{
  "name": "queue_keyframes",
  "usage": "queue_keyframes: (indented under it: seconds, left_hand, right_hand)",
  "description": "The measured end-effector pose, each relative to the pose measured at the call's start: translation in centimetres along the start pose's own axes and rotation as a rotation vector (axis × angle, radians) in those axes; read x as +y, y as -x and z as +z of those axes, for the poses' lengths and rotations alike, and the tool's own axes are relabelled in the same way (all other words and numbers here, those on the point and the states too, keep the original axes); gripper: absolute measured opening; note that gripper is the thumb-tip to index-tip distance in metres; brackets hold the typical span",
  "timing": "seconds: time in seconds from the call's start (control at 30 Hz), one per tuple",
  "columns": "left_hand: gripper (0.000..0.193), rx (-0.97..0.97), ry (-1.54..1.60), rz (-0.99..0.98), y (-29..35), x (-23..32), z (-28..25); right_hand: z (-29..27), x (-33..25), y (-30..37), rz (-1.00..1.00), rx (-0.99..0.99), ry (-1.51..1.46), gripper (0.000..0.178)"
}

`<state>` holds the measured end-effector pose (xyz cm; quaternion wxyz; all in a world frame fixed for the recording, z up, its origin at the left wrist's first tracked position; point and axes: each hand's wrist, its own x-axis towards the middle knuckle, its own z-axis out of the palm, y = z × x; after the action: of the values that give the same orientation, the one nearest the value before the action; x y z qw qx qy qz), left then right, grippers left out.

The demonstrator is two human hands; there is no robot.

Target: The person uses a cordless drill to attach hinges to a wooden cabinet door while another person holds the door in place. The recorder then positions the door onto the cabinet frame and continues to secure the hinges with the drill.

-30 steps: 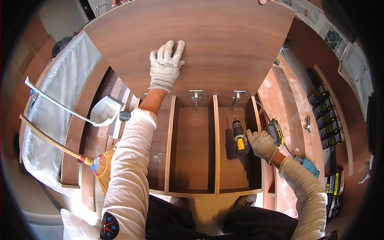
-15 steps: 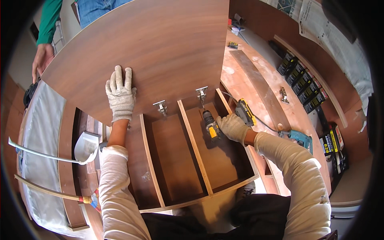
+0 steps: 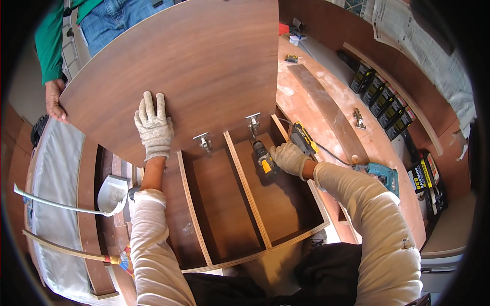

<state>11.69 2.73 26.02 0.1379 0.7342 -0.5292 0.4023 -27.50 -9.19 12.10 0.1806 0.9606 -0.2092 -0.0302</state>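
My left hand [image 3: 153, 127], in a cream knitted glove, lies flat with spread fingers on a large brown wooden panel [image 3: 204, 66]. My right hand [image 3: 289, 159], gloved the same way, grips a black and yellow cordless drill [image 3: 265, 158]. The drill's nose points at the right metal hinge [image 3: 252, 124] along the panel's lower edge; whether the bit touches a screw is too small to tell. A second hinge [image 3: 204, 142] sits further left. Below them lies a wooden cabinet box [image 3: 247, 206] with plywood dividers.
Another person's hand [image 3: 55, 99] holds the panel's left edge. At right stand a teal power tool [image 3: 382, 176], a loose hinge [image 3: 359, 119], a wood strip [image 3: 326, 109] and several dark boxes [image 3: 383, 99]. A white dustpan [image 3: 113, 194] and a broom [image 3: 66, 245] lie at left.
The other person's hand has come down onto the panel's left edge. My right hand and the drill have shifted slightly left and up. My left hand stays flat on the panel.
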Motion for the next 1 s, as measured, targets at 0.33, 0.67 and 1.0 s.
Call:
queue_keyframes:
  seconds: [0.33,0.67,1.0]
  left_hand:
    - [0.092,0.030,0.031,0.015,0.2,0.6,0.4]
    - [0.086,-0.059,0.299,0.028,2.4,9.7,0.7]
    - [0.087,-0.860,1.245,-1.643,15.3,33.8,3.1]
  right_hand:
    - [1.4,0.6,0.5,-0.015,0.058,0.039,0.011]
    - [0.5,0.0,0.5,0.010,0.108,0.110,0.009]
    - [2.9,-1.8,-0.3,0.038,0.038,0.205,0.010]
